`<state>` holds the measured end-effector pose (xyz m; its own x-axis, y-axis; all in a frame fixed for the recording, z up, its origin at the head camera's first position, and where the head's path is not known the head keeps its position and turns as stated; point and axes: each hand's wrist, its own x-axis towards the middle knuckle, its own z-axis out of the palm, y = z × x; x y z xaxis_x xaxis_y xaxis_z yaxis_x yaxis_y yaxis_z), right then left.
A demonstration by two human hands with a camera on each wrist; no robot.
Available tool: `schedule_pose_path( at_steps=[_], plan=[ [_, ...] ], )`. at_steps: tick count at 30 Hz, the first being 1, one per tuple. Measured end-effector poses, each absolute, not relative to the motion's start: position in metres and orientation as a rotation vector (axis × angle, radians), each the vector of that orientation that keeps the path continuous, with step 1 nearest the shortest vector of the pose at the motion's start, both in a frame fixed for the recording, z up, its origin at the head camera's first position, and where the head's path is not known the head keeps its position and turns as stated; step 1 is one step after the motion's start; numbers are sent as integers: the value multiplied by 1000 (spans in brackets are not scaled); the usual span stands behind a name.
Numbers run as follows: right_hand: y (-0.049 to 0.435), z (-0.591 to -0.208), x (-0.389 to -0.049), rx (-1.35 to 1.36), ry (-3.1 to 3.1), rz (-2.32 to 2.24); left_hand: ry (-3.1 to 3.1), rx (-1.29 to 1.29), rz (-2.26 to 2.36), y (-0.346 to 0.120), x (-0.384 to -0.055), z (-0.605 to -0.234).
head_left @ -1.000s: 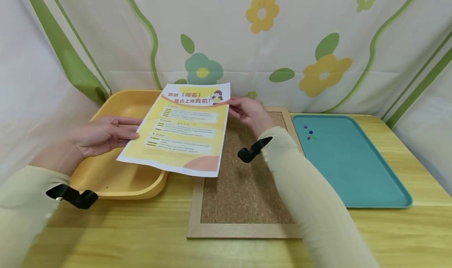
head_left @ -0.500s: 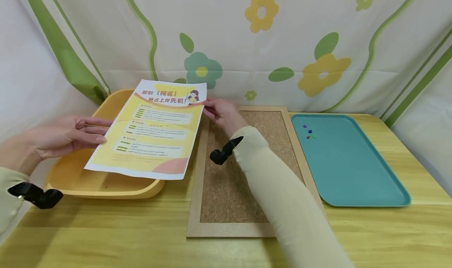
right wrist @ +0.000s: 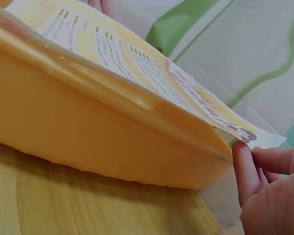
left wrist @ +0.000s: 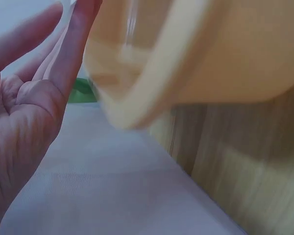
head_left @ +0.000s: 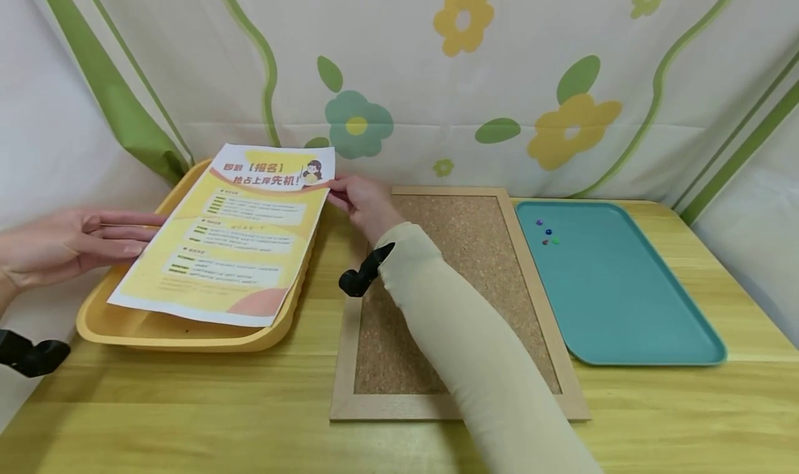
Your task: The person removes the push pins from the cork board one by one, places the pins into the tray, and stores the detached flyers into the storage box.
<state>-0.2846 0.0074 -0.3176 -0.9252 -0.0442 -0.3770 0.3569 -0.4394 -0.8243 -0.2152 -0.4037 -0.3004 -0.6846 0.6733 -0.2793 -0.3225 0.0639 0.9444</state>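
A printed yellow-and-white flyer (head_left: 231, 238) lies slanted over the yellow plastic bin (head_left: 181, 342), overlapping its rim in the head view. My right hand (head_left: 365, 203) pinches the flyer's upper right edge between thumb and fingers, as the right wrist view shows. My left hand (head_left: 81, 245) is at the flyer's left edge, its fingers nearly straight and reaching under the sheet. In the left wrist view the thumb (left wrist: 34, 34) stands apart from those fingers, and only a sliver of white paper shows at the top.
A wood-framed cork board (head_left: 462, 307) lies on the wooden table (head_left: 206, 411), partly under the right sleeve (head_left: 474, 335). To its right is a teal tray (head_left: 624, 286) with several small coloured pieces (head_left: 548, 232) near its back left corner. A flowered curtain (head_left: 406, 57) hangs behind.
Both hands have carried the flyer leftward from beside the cork board to over the yellow bin, and it now sits lower. The left thumb has slid from the sheet's face to its edge.
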Motion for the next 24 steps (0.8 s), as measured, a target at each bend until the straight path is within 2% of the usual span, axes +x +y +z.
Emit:
schedule_pose_path(
  at_steps=[7,13,20,24],
  plan=[
    [-9,-316,-278,520,1725,-2413,1774,223,1701,-405,-208,-303],
    [-17,-309,-269,525,2091,-2215,1805,170,1716,-402,-207,-304],
    [-23,-309,-264,435,2379,-1994,1403,337,1806,-399,-210,-304],
    [-23,-309,-263,393,2541,-1853,1392,402,1762,-397,-212,-304]
  ],
)
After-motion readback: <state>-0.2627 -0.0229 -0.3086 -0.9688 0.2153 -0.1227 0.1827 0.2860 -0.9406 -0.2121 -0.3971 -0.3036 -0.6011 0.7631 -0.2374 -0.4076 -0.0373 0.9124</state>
